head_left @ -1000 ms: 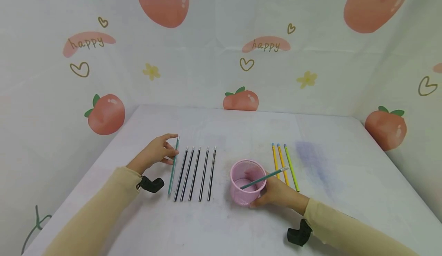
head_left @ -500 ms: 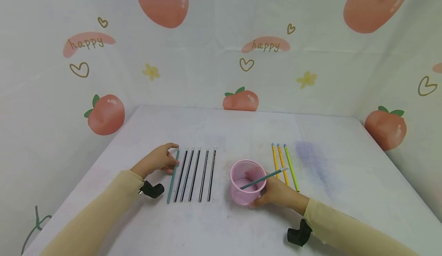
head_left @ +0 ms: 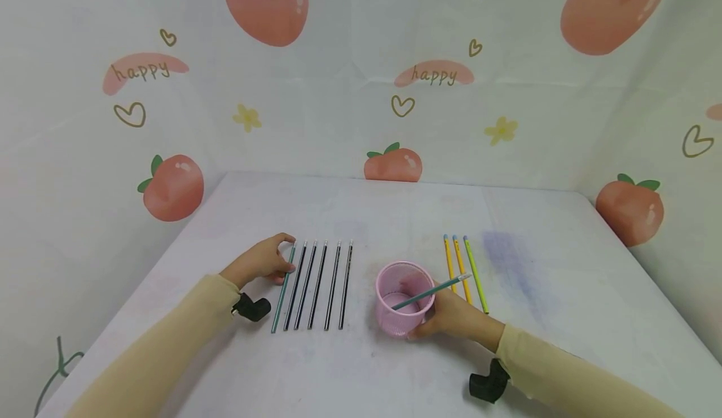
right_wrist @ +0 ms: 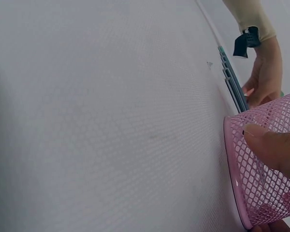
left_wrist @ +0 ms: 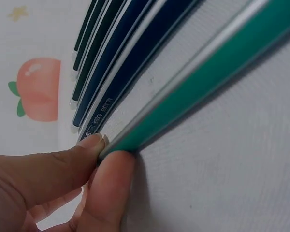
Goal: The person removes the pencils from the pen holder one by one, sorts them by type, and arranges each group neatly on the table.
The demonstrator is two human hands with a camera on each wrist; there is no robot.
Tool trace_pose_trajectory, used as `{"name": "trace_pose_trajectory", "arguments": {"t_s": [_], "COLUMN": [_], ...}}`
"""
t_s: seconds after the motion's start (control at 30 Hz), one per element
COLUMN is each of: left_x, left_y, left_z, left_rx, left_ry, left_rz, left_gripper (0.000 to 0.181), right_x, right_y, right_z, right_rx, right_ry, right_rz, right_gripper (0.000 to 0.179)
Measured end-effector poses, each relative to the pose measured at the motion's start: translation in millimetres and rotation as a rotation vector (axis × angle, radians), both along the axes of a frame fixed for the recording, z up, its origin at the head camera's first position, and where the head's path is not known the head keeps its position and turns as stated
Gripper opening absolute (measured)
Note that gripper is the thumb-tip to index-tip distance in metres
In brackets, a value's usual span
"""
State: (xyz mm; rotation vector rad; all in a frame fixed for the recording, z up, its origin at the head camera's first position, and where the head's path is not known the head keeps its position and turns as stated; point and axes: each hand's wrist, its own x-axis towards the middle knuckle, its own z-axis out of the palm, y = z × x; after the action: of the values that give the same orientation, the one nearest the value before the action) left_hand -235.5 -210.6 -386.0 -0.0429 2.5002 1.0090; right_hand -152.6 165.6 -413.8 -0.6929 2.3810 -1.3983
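Note:
My left hand (head_left: 262, 261) pinches a green pencil (head_left: 282, 297) near its far end, at the left end of a row of dark pencils (head_left: 312, 289). In the left wrist view the thumb and a finger close on the green pencil (left_wrist: 183, 101) beside the dark ones. My right hand (head_left: 457, 315) grips a pink mesh pencil cup (head_left: 389, 318) from its right side; the right wrist view shows the thumb on the mesh wall (right_wrist: 261, 183). One green pencil (head_left: 431, 291) leans inside the cup, its white-tipped end sticking out over the rim to the right.
Two yellow pencils (head_left: 458, 258) and a lime-green pencil (head_left: 476, 274) lie beyond the right hand, partly behind it. A bluish smudge (head_left: 513, 267) marks the white tabletop to their right. A printed cloth wall (head_left: 316, 130) rises at the back and sides.
My left hand has come nearer with the green pencil, then shifted slightly right, bringing it level with the dark row. The right hand and the cup have stayed in place.

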Motion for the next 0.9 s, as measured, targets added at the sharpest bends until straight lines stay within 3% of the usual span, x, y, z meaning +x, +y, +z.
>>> {"name": "trace_pose_trajectory", "arguments": {"t_s": [0.6,0.9], "left_x": [0.9,-1.5], "left_y": [-4.3,-6.6], "left_z": [2.0,11.4], "left_rx": [0.058,0.014], "left_ry": [-0.010,0.046], "left_rz": [-0.001,-0.023], "left_gripper": [0.070,0.068], "right_x": [0.0,-0.7], "right_y": [0,0], "right_z": [-1.1,-1.0], "right_rx": [-0.010,-0.010], "right_ry": [0.015,0.019], "right_rz": [0.010,0.009], "right_gripper": [0.092,0.092]}}
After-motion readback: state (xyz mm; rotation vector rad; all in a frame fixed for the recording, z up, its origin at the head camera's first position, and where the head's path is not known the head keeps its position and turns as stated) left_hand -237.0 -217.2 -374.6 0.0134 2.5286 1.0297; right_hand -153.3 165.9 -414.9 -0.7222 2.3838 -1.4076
